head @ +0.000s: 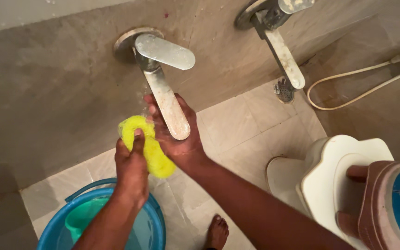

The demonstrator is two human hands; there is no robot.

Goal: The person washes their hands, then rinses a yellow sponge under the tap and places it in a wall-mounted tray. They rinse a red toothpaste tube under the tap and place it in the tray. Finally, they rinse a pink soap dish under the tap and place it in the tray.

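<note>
The left hand (131,169) is clamped on a yellow sponge (146,146), thumb pressed over its top edge. The right hand (174,134) lies open, palm up, under the spout of the tap (163,74), its fingers apart and touching the sponge on its 3 o'clock side. The sponge sits between both hands, just below the spout tip.

The wall (47,92) fills the view from 9 to 12 o'clock. The tiled floor (246,129) runs from centre to 6 o'clock. A white toilet (329,180) stands at 4 o'clock. A blue bucket (156,222) sits at 7 o'clock, below the left forearm, holding water and a green mug (82,217). A second tap (281,51) is at 1 o'clock, a hose (348,76) at 2 o'clock. A bare foot (217,231) rests at 6 o'clock.
</note>
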